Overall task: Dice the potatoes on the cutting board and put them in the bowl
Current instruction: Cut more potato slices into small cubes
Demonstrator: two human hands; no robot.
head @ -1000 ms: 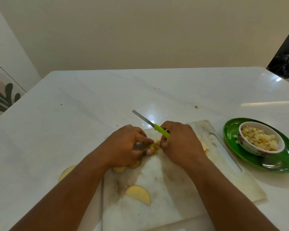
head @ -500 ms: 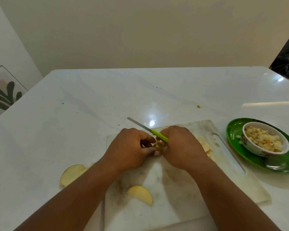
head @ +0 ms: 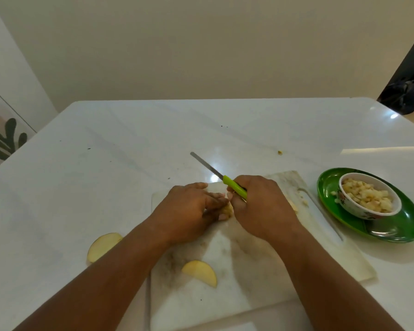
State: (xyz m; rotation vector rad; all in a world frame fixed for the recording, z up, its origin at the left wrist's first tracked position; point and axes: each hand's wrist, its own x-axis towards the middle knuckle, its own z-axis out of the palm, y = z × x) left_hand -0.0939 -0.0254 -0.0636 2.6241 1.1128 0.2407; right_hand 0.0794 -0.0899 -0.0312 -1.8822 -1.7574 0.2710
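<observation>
Fingers (head: 215, 201) of the left hand (head: 188, 211) lie close together and press on a small heap of potato bits (head: 227, 210) in the middle of the cutting board (head: 253, 283). I cannot tell if they curl round the heap or only push on it. The right hand (head: 261, 209) is just beside it, on the other side of the heap, with its fingers wrapped tight round the green handle of a knife (head: 225, 181). The grey blade sticks up and away to the left, over the white table (head: 105, 187), and does not touch the potato.

One potato slice (head: 201, 272), shaped like a half moon, lies flat on the near part of the board. Another potato slice (head: 103, 246) lies on the table, just left of the board, partly behind the left arm. A few more cut bits (head: 295, 206) peek out on the board behind the right hand.

To the right of the board sits a green plate (head: 392, 228). A small white bowl (head: 368, 211) stands on the plate, full of potato cubes (head: 366, 197). One tiny crumb (head: 280, 152) lies on the table far behind the board.
</observation>
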